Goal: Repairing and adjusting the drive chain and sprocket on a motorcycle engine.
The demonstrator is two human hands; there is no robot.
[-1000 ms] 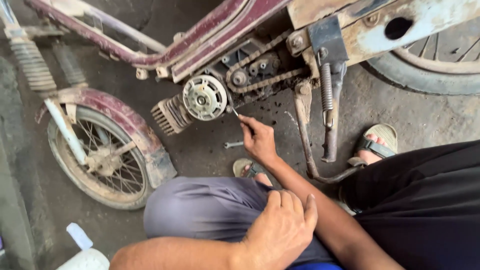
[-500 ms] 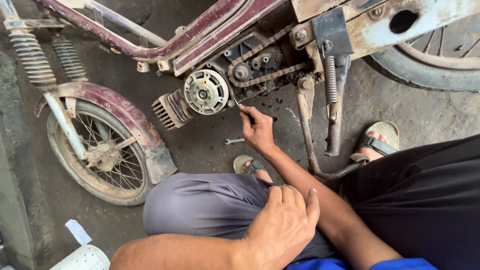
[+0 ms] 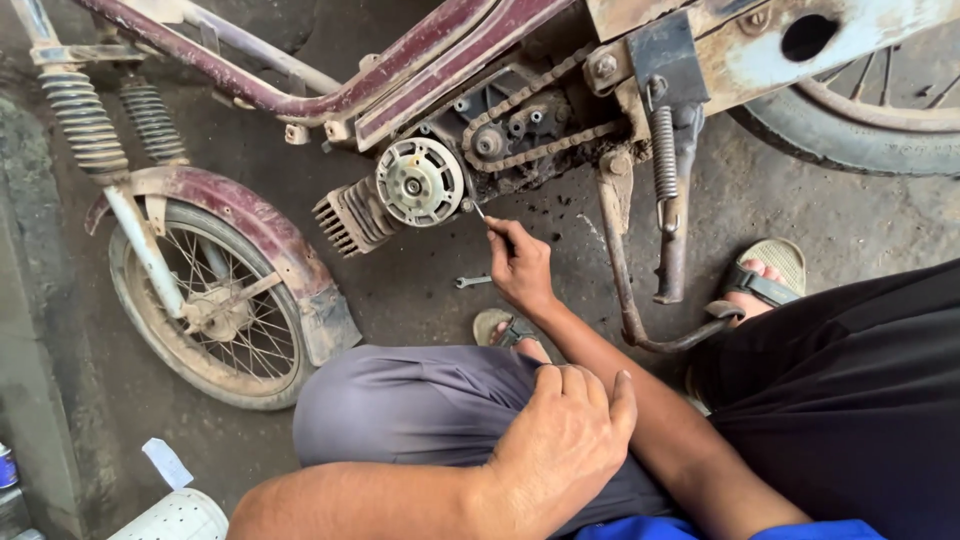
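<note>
A view from above of a person crouching beside an old maroon moped on a stained concrete floor (image 3: 420, 300). The right hand (image 3: 520, 268) reaches forward, its grip closed around a thin screwdriver (image 3: 480, 212) whose tip meets the lower right edge of the round, pale flywheel cover (image 3: 418, 182) on the engine. Just right of that cover runs a greasy drive chain (image 3: 530, 120) over its sprockets. The left hand (image 3: 565, 440) rests on the person's grey-trousered knee (image 3: 400, 400), fingers curled loosely and holding nothing. A small wrench (image 3: 472, 282) lies on the floor just left of the right hand. The spoked front wheel (image 3: 205, 300) with its maroon mudguard sits at the left. At the bottom left corner lie a small white paper tag (image 3: 166, 462) and a rounded white dotted container (image 3: 180, 515); a blue can edge (image 3: 6, 466) shows at the far left.
</note>
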